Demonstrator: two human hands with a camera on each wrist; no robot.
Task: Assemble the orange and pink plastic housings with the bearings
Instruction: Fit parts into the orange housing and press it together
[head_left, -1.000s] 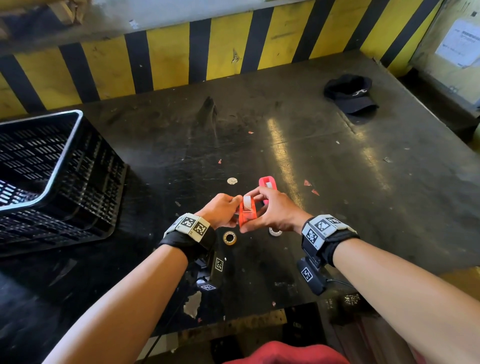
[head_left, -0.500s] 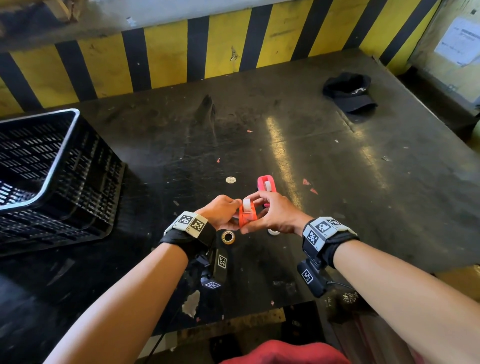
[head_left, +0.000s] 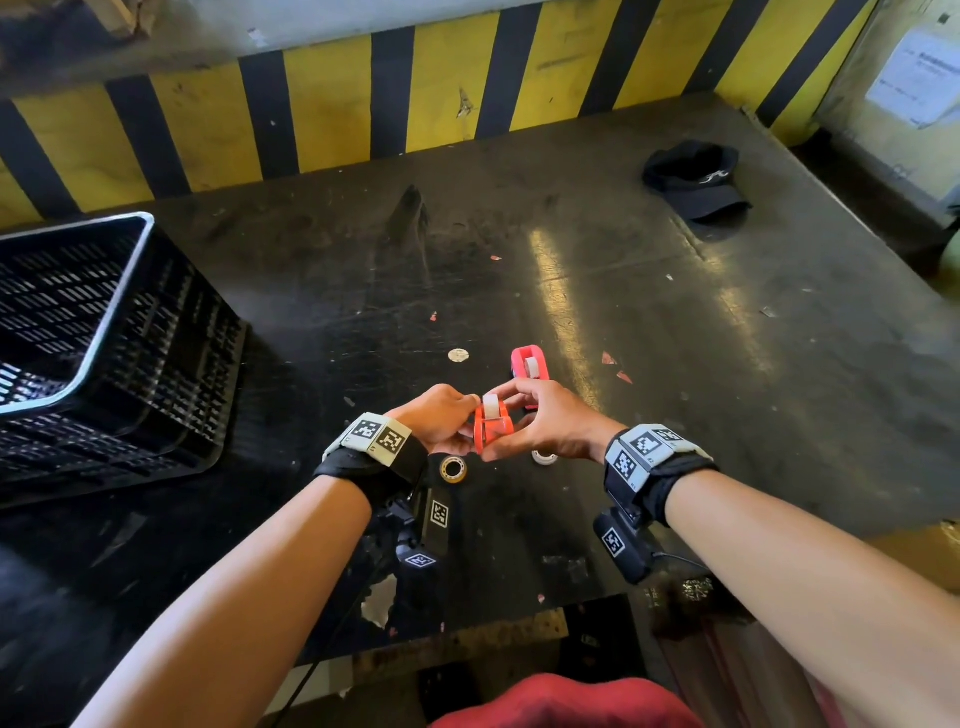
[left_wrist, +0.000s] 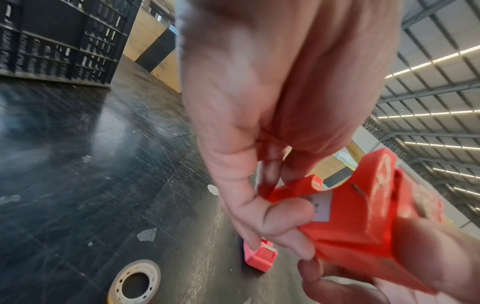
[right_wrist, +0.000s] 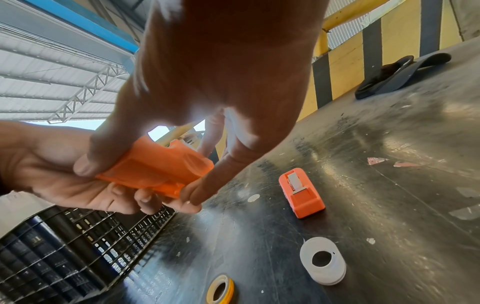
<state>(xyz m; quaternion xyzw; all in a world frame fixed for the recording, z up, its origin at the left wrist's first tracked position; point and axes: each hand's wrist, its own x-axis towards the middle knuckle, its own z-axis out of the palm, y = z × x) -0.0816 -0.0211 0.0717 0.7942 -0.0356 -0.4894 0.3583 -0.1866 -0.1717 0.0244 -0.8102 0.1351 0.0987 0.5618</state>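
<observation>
Both hands hold an orange housing (head_left: 492, 430) (left_wrist: 358, 224) (right_wrist: 158, 166) just above the table, a white roll seated in its top. My left hand (head_left: 441, 421) grips its left side from below, fingers curled under it. My right hand (head_left: 540, 421) pinches it with the thumb on its near end and fingers along the far side. A pink housing (head_left: 530, 366) (left_wrist: 259, 257) (right_wrist: 302, 193) with a white roll lies on the table just beyond. A yellowish ring (head_left: 453, 468) (left_wrist: 135, 283) (right_wrist: 221, 291) and a white ring (head_left: 544, 457) (right_wrist: 323, 261) lie below the hands.
A black slotted crate (head_left: 104, 353) stands at the left of the dark scratched table (head_left: 675, 322). A black cap (head_left: 696, 179) lies at the far right. A yellow-and-black striped wall (head_left: 441, 83) bounds the back. The near table edge (head_left: 467, 639) is chipped.
Both hands stay on the orange housing at the same spot, with only slight shifts of the fingers. The pink housing and the rings have not moved.
</observation>
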